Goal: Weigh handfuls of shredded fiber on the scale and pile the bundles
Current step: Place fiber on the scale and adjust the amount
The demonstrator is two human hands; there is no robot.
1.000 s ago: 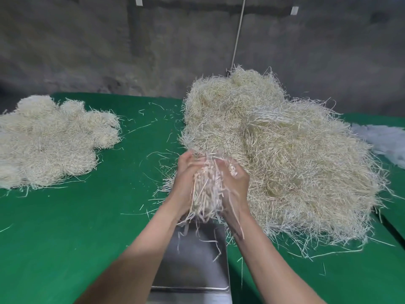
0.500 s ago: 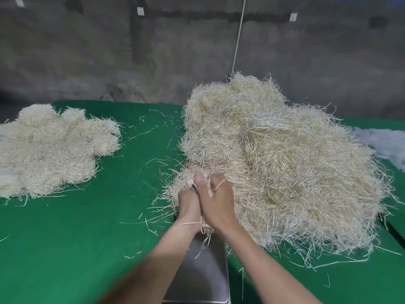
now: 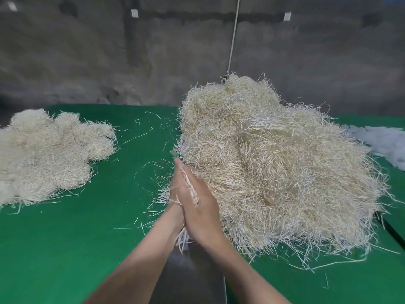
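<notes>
Small workshop or processing shed, not a home. Rough bare grey wall (image 3: pixel 87 62) behind, unpainted and stained, with a thin white cord (image 3: pixel 233 36) running down it. Wide work surface (image 3: pixel 65 249) covered in green cloth. Bulk material lies loose: big heap of shredded fiber (image 3: pixel 274 172) centre-right, smaller pile (image 3: pixel 43 154) at left, stray strands across the green. Metal scale pan (image 3: pixel 192 277) at the near edge. Whitish scrap (image 3: pixel 385 143) far right.
</notes>
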